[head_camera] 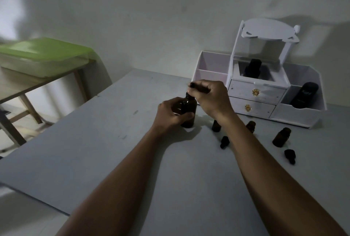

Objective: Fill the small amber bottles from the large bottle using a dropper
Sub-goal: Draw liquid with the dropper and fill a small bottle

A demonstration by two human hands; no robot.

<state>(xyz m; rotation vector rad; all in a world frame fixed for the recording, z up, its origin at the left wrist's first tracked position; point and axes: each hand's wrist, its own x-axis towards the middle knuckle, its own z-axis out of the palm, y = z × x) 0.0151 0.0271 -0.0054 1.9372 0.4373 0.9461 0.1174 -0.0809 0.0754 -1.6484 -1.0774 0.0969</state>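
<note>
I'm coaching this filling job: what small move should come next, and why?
Probably lower the dropper into the large bottle to draw liquid: the right hand pinches it over the neck, the left hand steadies the bottle, small bottles stand nearby.

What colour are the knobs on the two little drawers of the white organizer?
Gold. The drawer knobs show best in the head view, against the white organizer.
</note>
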